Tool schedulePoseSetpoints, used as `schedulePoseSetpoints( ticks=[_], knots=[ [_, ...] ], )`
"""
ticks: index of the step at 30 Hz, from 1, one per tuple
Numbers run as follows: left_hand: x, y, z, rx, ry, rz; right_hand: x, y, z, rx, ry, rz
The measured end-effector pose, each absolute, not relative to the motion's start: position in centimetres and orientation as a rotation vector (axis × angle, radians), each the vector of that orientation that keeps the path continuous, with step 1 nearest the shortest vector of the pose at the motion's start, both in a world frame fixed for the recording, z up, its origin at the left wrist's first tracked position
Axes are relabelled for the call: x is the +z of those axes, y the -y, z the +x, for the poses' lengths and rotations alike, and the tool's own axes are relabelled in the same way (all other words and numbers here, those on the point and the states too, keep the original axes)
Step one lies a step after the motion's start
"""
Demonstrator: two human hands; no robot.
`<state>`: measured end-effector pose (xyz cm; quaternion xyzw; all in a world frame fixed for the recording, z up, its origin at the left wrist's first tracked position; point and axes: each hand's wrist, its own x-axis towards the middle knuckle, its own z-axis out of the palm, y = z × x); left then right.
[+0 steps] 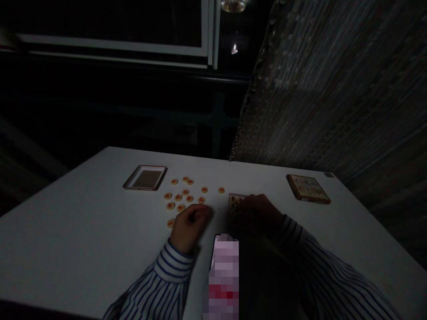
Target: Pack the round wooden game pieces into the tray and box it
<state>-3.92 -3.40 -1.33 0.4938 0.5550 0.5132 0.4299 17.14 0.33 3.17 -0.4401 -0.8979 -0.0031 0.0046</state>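
Observation:
Several round pale game discs with red marks (185, 193) lie scattered on a white table (73, 222). My left hand (188, 226) rests among the nearest discs with its fingers curled in; what they hold, if anything, is hidden. My right hand (258, 209) lies in shadow over a small tray of discs (235, 199), its fingers dark and hard to read. Both arms wear white sleeves with dark stripes.
An open shallow box (145, 178) sits at the back left of the discs. A flat printed box lid (308, 188) lies at the back right. A phone (224, 271) lies between my forearms. A ribbed curtain (333, 89) hangs beyond the table at right.

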Motion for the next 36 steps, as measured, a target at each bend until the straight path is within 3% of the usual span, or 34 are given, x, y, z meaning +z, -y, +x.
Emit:
schedulePoseSetpoints(
  ticks=[13, 36],
  knots=[
    [-3.2, 3.3, -15.6, 1.075, -2.038, 1.734, 3.4, -2.1, 10.6, -0.049, 2.897, -1.071],
    [-3.5, -2.4, -17.5, 0.943, -1.912, 1.886, 1.5, -5.4, 4.4, 0.027, 2.996, -0.988]
  ],
)
